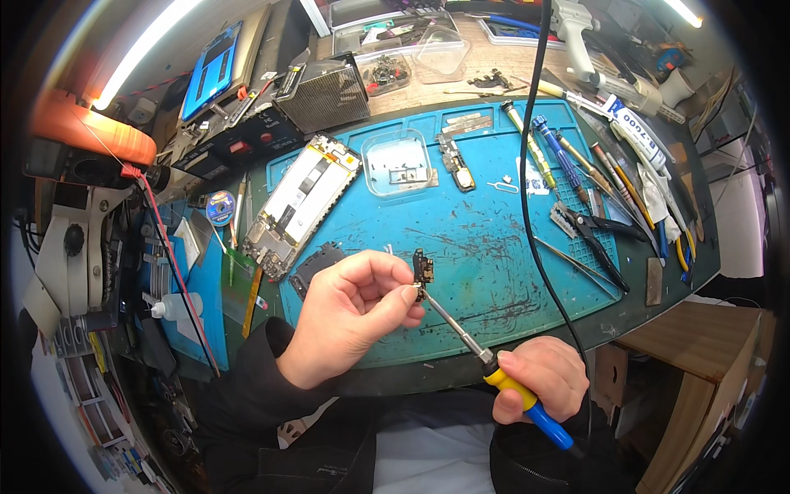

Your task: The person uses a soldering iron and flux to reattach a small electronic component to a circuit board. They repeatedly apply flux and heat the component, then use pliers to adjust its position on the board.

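Observation:
Between the thumb and fingers of my left hand (pixel 354 309) is a small dark circuit board (pixel 424 267), raised over the blue work mat (pixel 485 239). My right hand (pixel 545 380) is wrapped round the yellow and blue handle of a soldering iron (pixel 461 331). The iron's tip meets the lower end of the board, right by my left thumb; whether it touches is too small to tell. Behind my left hand lies a dark flat phone part (pixel 319 265), partly covered by the fingers. An opened phone (pixel 303 202) rests farther left on the mat.
A clear plastic tray (pixel 397 165) with small parts sits at the mat's back. Screwdrivers (pixel 559 156), cutting pliers (pixel 605 247) and tweezers (pixel 580 265) lie along the right. A black cable (pixel 531 189) hangs across the view to the iron. A solder spool (pixel 220 207) stands left.

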`<state>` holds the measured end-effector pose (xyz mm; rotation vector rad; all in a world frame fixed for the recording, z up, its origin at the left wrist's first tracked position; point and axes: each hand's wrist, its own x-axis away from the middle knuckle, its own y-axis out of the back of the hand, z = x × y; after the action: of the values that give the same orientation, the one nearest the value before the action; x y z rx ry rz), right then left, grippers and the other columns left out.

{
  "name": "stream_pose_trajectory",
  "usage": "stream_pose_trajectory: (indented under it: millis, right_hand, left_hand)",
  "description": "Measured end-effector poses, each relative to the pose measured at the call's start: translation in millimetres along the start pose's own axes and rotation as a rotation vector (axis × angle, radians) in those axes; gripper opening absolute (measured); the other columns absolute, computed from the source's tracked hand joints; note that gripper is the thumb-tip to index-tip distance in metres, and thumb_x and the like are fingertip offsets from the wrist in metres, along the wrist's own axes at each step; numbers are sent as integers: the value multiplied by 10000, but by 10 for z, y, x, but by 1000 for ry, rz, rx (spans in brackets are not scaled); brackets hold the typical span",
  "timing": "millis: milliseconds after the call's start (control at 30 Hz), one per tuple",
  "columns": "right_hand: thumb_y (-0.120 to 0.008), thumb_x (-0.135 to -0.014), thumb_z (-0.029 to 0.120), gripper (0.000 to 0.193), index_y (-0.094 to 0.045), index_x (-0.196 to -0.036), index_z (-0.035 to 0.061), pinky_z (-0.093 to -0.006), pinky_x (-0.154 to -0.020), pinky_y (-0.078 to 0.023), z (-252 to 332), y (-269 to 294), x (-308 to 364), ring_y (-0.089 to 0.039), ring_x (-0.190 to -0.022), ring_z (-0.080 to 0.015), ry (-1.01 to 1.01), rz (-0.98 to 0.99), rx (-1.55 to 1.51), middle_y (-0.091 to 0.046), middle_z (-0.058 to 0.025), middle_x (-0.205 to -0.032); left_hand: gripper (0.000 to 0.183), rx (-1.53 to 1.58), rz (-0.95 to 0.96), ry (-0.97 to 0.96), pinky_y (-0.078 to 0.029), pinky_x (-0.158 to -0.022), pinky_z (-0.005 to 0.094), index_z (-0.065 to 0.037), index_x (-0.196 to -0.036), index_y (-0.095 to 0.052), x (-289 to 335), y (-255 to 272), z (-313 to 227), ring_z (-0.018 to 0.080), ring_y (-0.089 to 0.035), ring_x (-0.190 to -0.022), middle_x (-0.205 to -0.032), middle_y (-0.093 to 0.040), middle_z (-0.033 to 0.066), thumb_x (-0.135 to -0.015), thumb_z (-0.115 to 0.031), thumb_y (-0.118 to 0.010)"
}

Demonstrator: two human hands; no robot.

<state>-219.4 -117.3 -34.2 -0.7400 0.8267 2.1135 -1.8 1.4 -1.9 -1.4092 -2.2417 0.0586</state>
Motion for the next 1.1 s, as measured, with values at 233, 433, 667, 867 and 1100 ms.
stream_pose_trajectory:
  millis: [233,433,667,867,1100]
  right_hand:
    - [-753,-883,171,261,-720,-1045,-30,-290,-508,-556,11,2,-4,-686,-590,-192,-5,-1,4,-692,-59,-738]
    - [-747,-885,168,252,-719,-1040,-28,-288,-499,-551,7,1,-4,-682,-579,-191,-5,-1,-2,-694,-61,-745]
    - [-742,-893,198,249,-724,-992,-30,-290,-489,-546,-11,-39,17,-676,-564,-194,11,-91,5,-684,-64,-706]
    - [-806,-881,245,334,-701,-1036,-32,-297,-521,-556,-3,-28,44,-678,-616,-212,-17,-102,11,-685,-89,-770]
    - [-837,-854,228,492,-640,-1251,16,-320,-653,-582,55,-14,2,-697,-778,-235,-145,-78,60,-690,-123,-898]
  left_hand:
    - [129,-3,7,-2,-596,-807,309,-6,-1092,-595,-5,-3,-10,172,-714,-867,-959,-696,88,-988,-44,-662]
    - [125,-10,-2,-1,-596,-806,310,-6,-1090,-595,-2,-5,-3,173,-714,-866,-953,-698,90,-989,-41,-658]
    - [125,-12,-1,1,-600,-807,310,-5,-1087,-596,-2,-4,-5,173,-715,-875,-970,-678,70,-986,-40,-662]
    - [125,-12,5,4,-601,-803,307,-7,-1088,-596,2,-3,-8,171,-717,-878,-975,-676,64,-987,-40,-661]
    - [109,-68,147,99,-585,-771,281,-7,-1072,-613,0,35,-84,149,-708,-864,-948,-684,55,-980,-29,-667]
